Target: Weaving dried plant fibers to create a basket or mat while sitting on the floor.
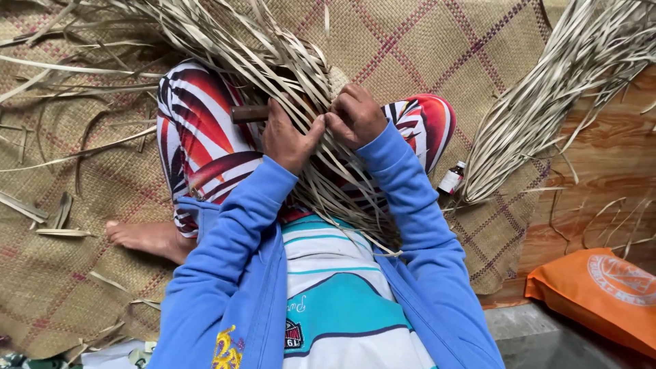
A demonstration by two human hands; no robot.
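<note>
- At centre frame, left hand (285,140): fingers curled tight around a brown wooden handle (249,113) that juts toward the left; thumb stretched across to the strips beside the other hand.
- Right hand (355,116): just right of the left, touching it; fingers bent inward, pinching pale dried leaf strips (273,61).
- Leaf strips: a loose sheaf running from the upper left of the frame down over the lap, between both blue sleeves.
- Lap: crossed legs in red, white and dark patterned cloth; one bare foot (147,238) at lower left.
- Woven mat (424,41): tan with reddish checks, under the person.
- Second bundle of strips (547,102): upper right, well apart from the hands.
- Small brown bottle (452,178): right of the knee, on the mat.
- Orange bag (601,290): lower right, on the wooden floor.
</note>
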